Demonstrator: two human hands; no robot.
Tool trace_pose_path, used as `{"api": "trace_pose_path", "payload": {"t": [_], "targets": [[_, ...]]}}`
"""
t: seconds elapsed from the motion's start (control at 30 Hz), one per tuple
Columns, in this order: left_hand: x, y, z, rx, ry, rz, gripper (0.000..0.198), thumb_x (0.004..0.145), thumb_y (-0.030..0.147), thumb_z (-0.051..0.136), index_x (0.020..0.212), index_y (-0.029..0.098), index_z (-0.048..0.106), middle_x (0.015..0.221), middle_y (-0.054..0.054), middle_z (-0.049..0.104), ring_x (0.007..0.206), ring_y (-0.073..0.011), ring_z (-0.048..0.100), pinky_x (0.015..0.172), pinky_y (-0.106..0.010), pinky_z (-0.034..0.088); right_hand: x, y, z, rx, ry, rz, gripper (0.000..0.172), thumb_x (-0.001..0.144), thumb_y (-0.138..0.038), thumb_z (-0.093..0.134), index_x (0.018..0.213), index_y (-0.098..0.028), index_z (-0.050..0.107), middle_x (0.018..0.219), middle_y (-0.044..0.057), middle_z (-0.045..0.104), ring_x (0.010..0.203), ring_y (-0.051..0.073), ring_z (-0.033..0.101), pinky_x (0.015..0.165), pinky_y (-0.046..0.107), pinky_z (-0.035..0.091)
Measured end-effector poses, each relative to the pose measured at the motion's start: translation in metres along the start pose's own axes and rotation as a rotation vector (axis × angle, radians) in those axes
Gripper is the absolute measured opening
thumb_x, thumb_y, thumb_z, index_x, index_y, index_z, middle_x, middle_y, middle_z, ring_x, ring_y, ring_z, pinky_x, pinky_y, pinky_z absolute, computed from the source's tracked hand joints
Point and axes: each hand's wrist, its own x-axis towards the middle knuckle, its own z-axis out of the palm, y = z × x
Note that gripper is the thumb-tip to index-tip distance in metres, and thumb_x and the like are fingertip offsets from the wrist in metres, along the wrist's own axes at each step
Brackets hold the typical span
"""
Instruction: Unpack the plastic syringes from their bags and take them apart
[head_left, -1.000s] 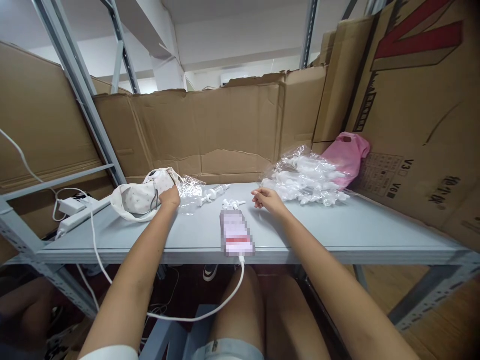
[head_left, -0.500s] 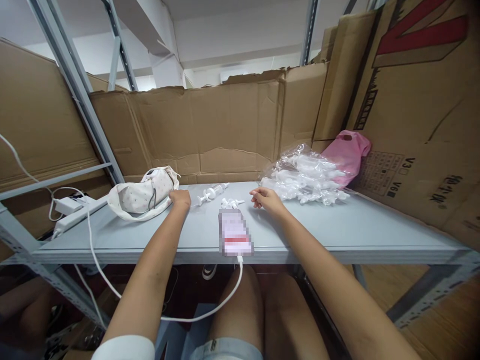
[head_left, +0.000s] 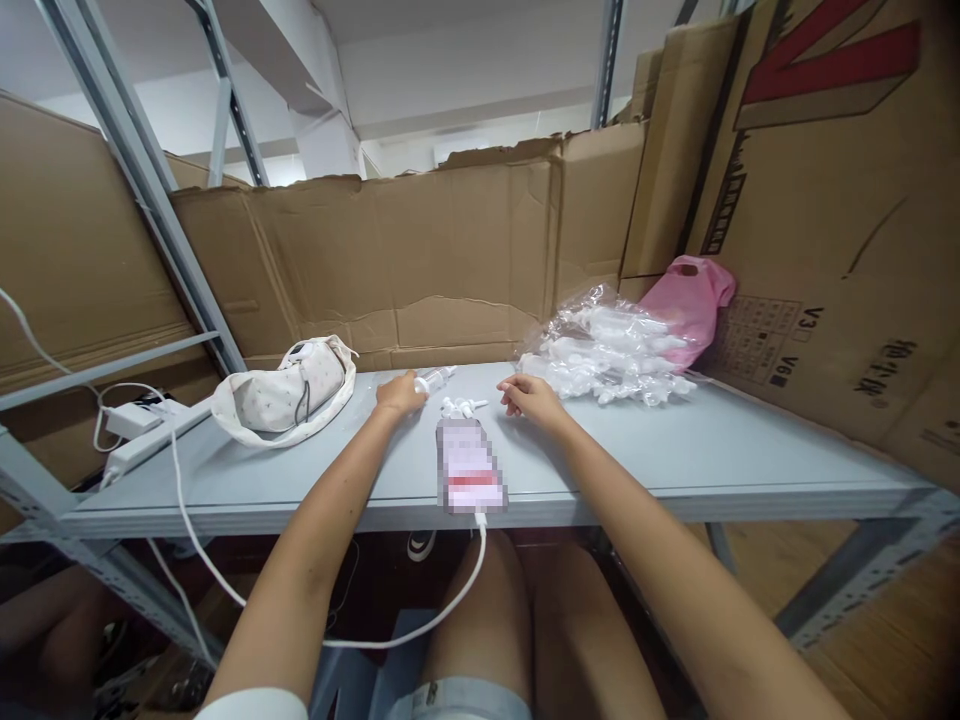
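Note:
My left hand [head_left: 400, 393] rests on the table at the near end of a clear plastic syringe [head_left: 436, 380], its thumb and fingers closed round that end and hiding it. Clear thin wrapping [head_left: 363, 402] lies just left of this hand. My right hand [head_left: 531, 396] is held over the table with its fingertips curled together; whether anything small is between them cannot be made out. Between the hands sit several small white plastic fittings [head_left: 461, 408]. Right in front of them lies a phone [head_left: 471, 465] with a blurred screen and a white cable [head_left: 481, 560] plugged in.
At the back right is a clear bag [head_left: 604, 355] of white plastic parts, beside a pink bag [head_left: 694, 305]. A cream fabric pouch [head_left: 319, 380] and a white power strip [head_left: 154, 440] lie left. Cardboard [head_left: 450, 260] walls the back; a large box [head_left: 840, 240] stands right.
My left hand has moved right, from beside the pouch to the syringe, and closed on its near end. My right hand has hardly moved. The view has shifted slightly.

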Motion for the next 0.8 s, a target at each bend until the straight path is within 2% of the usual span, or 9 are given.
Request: {"api": "trace_pose_path", "payload": {"t": [0.13, 0.27, 0.37, 0.43, 0.5, 0.57, 0.63, 0.73, 0.8], "targets": [[-0.002, 0.004, 0.003, -0.036, 0.06, -0.002, 0.038, 0.079, 0.03, 0.053, 0.116, 0.022, 0.059, 0.114, -0.014, 0.067, 0.106, -0.0303, 0.062, 0.082, -0.035, 0.044, 0.0, -0.001, 0.0, -0.006, -0.002, -0.015, 0.008, 0.078, -0.022, 0.058, 0.074, -0.017, 0.061, 0.059, -0.001, 0.062, 0.044, 0.008, 0.055, 0.042, 0.018, 0.04], [-0.008, 0.016, -0.005, -0.011, 0.097, -0.006, 0.034, 0.078, 0.027, 0.052, 0.109, 0.018, 0.062, 0.109, -0.016, 0.068, 0.103, -0.0319, 0.063, 0.079, -0.035, 0.045, 0.003, 0.003, 0.001, -0.015, 0.004, -0.029, 0.009, 0.079, -0.024, 0.059, 0.073, -0.017, 0.061, 0.059, -0.001, 0.062, 0.043, 0.008, 0.054, 0.043, 0.018, 0.039], [-0.014, 0.028, -0.013, 0.004, 0.139, 0.02, 0.034, 0.08, 0.026, 0.05, 0.112, 0.018, 0.061, 0.108, -0.017, 0.068, 0.103, -0.0321, 0.063, 0.079, -0.035, 0.044, 0.003, 0.005, 0.001, -0.029, 0.001, -0.03, 0.01, 0.079, -0.025, 0.058, 0.074, -0.017, 0.06, 0.061, 0.0, 0.062, 0.044, 0.008, 0.055, 0.045, 0.02, 0.041], [-0.018, 0.034, -0.018, 0.01, 0.165, 0.034, 0.036, 0.082, 0.028, 0.049, 0.115, 0.019, 0.059, 0.108, -0.016, 0.069, 0.102, -0.0317, 0.063, 0.08, -0.035, 0.044, 0.002, 0.004, 0.001, -0.071, 0.005, -0.028, 0.01, 0.081, -0.026, 0.056, 0.08, -0.018, 0.061, 0.065, 0.001, 0.063, 0.047, 0.009, 0.055, 0.05, 0.022, 0.044], [-0.023, 0.038, -0.023, 0.025, 0.199, 0.084, 0.037, 0.084, 0.03, 0.048, 0.119, 0.021, 0.057, 0.107, -0.014, 0.069, 0.1, -0.0305, 0.064, 0.081, -0.035, 0.043, -0.001, 0.002, -0.001, -0.164, 0.067, -0.095, 0.019, 0.082, -0.026, 0.055, 0.098, -0.018, 0.062, 0.078, 0.004, 0.065, 0.055, 0.012, 0.059, 0.059, 0.027, 0.049], [-0.028, 0.041, -0.028, 0.064, 0.24, 0.225, 0.037, 0.085, 0.031, 0.049, 0.12, 0.022, 0.057, 0.105, -0.012, 0.07, 0.1, -0.0288, 0.063, 0.086, -0.037, 0.042, -0.004, -0.001, -0.003, -0.299, 0.186, -0.253, 0.041, 0.081, -0.027, 0.058, 0.121, -0.019, 0.055, 0.1, 0.009, 0.063, 0.073, 0.017, 0.062, 0.073, 0.035, 0.052], [-0.033, 0.046, -0.034, 0.094, 0.288, 0.432, 0.034, 0.085, 0.028, 0.051, 0.118, 0.023, 0.058, 0.104, -0.011, 0.07, 0.101, -0.0273, 0.062, 0.093, -0.039, 0.039, -0.008, -0.006, -0.004, -0.437, 0.263, -0.421, 0.059, 0.08, -0.028, 0.061, 0.136, -0.022, 0.044, 0.121, 0.013, 0.054, 0.094, 0.023, 0.061, 0.083, 0.04, 0.05], [-0.042, 0.057, -0.042, 0.049, 0.365, 0.72, 0.028, 0.085, 0.02, 0.051, 0.11, 0.022, 0.062, 0.102, -0.011, 0.07, 0.102, -0.0244, 0.06, 0.099, -0.042, 0.035, -0.012, -0.014, -0.001, -0.589, 0.226, -0.564, 0.063, 0.082, -0.029, 0.059, 0.142, -0.029, 0.039, 0.135, 0.011, 0.045, 0.114, 0.028, 0.053, 0.084, 0.04, 0.05], [-0.048, 0.066, -0.047, 0.004, 0.398, 0.879, 0.027, 0.086, 0.015, 0.046, 0.104, 0.023, 0.064, 0.097, -0.009, 0.07, 0.102, -0.0223, 0.059, 0.103, -0.043, 0.033, -0.015, -0.018, 0.003, -0.628, 0.21, -0.612, 0.059, 0.084, -0.03, 0.057, 0.14, -0.029, 0.041, 0.133, 0.01, 0.047, 0.118, 0.029, 0.05, 0.084, 0.039, 0.051]]}}
